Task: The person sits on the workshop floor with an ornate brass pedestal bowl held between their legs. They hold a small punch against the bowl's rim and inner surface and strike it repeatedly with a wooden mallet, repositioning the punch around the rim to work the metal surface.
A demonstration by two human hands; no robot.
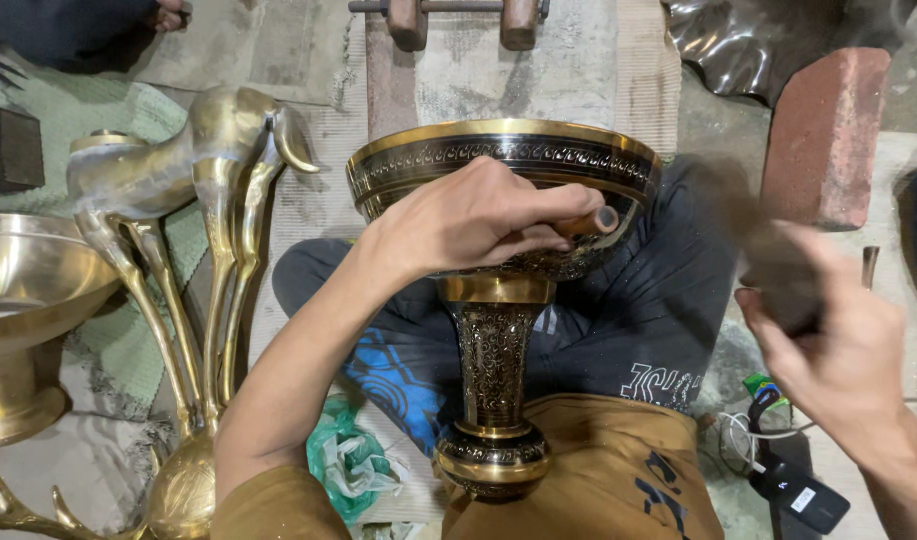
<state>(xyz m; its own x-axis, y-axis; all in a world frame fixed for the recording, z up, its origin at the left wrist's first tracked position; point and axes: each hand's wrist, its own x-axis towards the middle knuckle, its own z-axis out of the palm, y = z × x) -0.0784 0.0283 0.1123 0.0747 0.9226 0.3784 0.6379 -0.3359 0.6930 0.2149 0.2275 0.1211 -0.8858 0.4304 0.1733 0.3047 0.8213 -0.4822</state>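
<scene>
An ornate brass vase (494, 330) with black engraved patterns lies across my lap, its wide bowl pointing away from me. My left hand (478, 215) rests on the bowl and grips a thin tool (588, 222) with a wooden handle against the metal. My right hand (828, 340) is raised at the right, blurred by motion, and is closed around a dark object (778, 280) that I cannot make out clearly.
A brass deer figure (193, 180) lies at the left beside a plain brass bowl (28, 290). A red brick (826, 135) sits at the upper right. A wooden-handled tool (458, 15) lies at the top. A charger with cable (793, 490) lies at the lower right.
</scene>
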